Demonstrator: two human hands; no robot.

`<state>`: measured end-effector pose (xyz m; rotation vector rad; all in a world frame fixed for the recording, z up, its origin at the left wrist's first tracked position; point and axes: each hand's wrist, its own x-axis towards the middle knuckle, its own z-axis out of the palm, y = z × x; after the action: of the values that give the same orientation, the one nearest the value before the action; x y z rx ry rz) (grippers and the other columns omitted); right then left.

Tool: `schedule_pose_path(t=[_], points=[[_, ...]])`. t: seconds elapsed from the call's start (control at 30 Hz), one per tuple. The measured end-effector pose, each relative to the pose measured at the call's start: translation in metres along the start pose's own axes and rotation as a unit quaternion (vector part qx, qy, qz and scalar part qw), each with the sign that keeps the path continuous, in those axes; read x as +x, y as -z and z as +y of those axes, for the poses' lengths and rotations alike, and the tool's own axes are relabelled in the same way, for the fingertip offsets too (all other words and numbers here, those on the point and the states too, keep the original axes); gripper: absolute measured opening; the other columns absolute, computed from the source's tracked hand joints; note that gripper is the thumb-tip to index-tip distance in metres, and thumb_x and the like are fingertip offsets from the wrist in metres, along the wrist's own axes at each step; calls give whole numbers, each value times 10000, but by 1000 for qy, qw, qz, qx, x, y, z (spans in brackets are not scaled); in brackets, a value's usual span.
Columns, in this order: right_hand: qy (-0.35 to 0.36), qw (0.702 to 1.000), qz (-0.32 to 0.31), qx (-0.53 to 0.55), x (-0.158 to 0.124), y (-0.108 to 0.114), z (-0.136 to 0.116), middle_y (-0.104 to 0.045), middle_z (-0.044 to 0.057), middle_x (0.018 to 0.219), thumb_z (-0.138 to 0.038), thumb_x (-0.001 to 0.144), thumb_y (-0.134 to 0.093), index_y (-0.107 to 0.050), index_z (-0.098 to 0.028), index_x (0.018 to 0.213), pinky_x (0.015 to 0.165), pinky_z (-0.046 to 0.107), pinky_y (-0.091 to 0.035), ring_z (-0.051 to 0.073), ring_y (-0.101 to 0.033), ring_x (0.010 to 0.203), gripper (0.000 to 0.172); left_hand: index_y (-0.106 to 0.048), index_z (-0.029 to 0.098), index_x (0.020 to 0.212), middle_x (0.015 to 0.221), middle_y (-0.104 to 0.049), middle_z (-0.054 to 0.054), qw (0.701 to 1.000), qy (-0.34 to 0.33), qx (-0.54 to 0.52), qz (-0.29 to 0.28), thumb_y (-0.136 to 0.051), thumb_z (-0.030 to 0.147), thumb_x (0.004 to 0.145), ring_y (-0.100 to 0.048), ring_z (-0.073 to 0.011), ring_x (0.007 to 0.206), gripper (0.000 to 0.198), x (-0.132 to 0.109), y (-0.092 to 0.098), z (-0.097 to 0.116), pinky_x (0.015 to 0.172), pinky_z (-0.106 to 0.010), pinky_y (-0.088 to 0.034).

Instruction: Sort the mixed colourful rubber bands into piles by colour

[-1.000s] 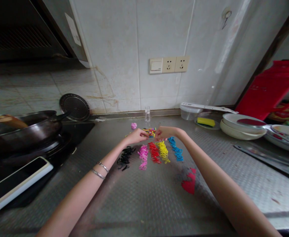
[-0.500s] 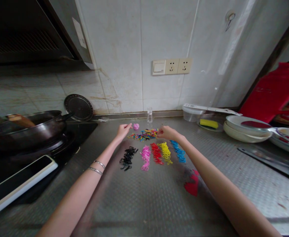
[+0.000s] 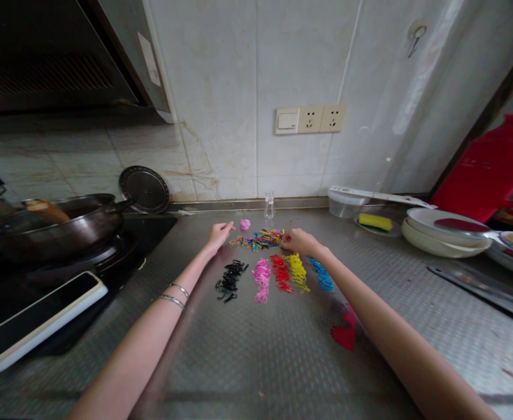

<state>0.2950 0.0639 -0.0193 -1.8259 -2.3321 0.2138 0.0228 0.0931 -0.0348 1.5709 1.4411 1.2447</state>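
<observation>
A mixed heap of small coloured rubber bands (image 3: 260, 240) lies on the metal counter. At its right end is my right hand (image 3: 300, 240), fingers closed and touching the edge of the heap; what they pinch is hidden. My left hand (image 3: 220, 236) is just left of the heap, thumb and fingers pressed together; anything between them is too small to make out. Nearer me lie rows sorted by colour: black bands (image 3: 230, 280), pink bands (image 3: 262, 280), red bands (image 3: 282, 273), yellow bands (image 3: 299, 273) and blue bands (image 3: 323, 274), the last partly covered by my right wrist.
Behind the heap stand a pink ball-like bundle (image 3: 244, 224) and a small clear bottle (image 3: 269, 205). On the left are a pan (image 3: 85, 224) on the stove and a white-edged device (image 3: 41, 326). A sponge (image 3: 375, 221), bowls (image 3: 440, 239) and a cleaver-like blade (image 3: 479, 286) lie right.
My right hand has dipped slightly toward me at the heap's right end, its wrist covering more of the blue row. My left hand keeps its place. The whole view has shifted a little.
</observation>
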Motion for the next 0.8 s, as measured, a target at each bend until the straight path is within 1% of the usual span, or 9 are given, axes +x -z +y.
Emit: schedule_pose_path(t=[0.17, 0.3, 0.47, 0.57, 0.63, 0.67, 0.8], points=[[15, 1000, 1, 8, 3, 1, 7, -663, 35, 786, -273, 699, -534, -669, -194, 787, 521, 182, -330, 137, -581, 696, 179, -628, 103, 741, 413, -336, 65, 1000, -4, 4, 4, -508, 522, 685, -258, -41, 366, 439, 0, 0, 0, 394, -188, -168], [56, 998, 3, 41, 8, 8, 17, -666, 35, 781, -239, 687, -531, -677, -163, 774, 557, 176, -351, 132, -575, 704, 186, -633, 103, 743, 420, -342, 64, 1000, -15, 1, 2, -513, 527, 682, -262, -39, 370, 445, 1, -1, -2, 399, -188, -168], [105, 991, -13, 86, 10, 24, 23, -650, 24, 691, -202, 665, -527, -689, -121, 762, 547, 177, -358, 118, -548, 636, 205, -641, 99, 734, 398, -328, 67, 1000, -5, 5, 3, -523, 515, 680, -246, -41, 363, 436, 2, -2, -3, 396, -195, -159], [108, 986, -27, 121, 7, 31, 20, -621, 7, 629, -223, 664, -521, -690, -119, 772, 498, 175, -344, 96, -504, 558, 225, -657, 92, 754, 384, -323, 69, 1000, -12, 6, -10, -549, 501, 669, -239, -40, 362, 432, -1, -3, 4, 401, -198, -159], [105, 981, -41, 157, 4, 34, 15, -593, 0, 592, -269, 673, -521, -688, -117, 793, 452, 173, -323, 78, -459, 492, 255, -667, 85, 799, 387, -346, 65, 999, -18, 9, -44, -582, 490, 652, -250, -40, 368, 440, -5, -6, 14, 406, -201, -166], [108, 978, -49, 175, 4, 34, 11, -579, -3, 576, -293, 677, -522, -686, -115, 804, 434, 173, -313, 70, -436, 466, 273, -670, 83, 830, 396, -368, 60, 997, -20, 12, -73, -601, 484, 640, -257, -40, 372, 449, -8, -9, 20, 408, -202, -168], [140, 961, -66, 227, 1, 36, -4, -574, -3, 584, -329, 685, -527, -680, -117, 833, 425, 172, -319, 57, -403, 449, 300, -667, 86, 909, 450, -451, 35, 976, -29, 27, -214, -652, 446, 614, -280, -40, 389, 465, -19, -25, 45, 414, -206, -164]])
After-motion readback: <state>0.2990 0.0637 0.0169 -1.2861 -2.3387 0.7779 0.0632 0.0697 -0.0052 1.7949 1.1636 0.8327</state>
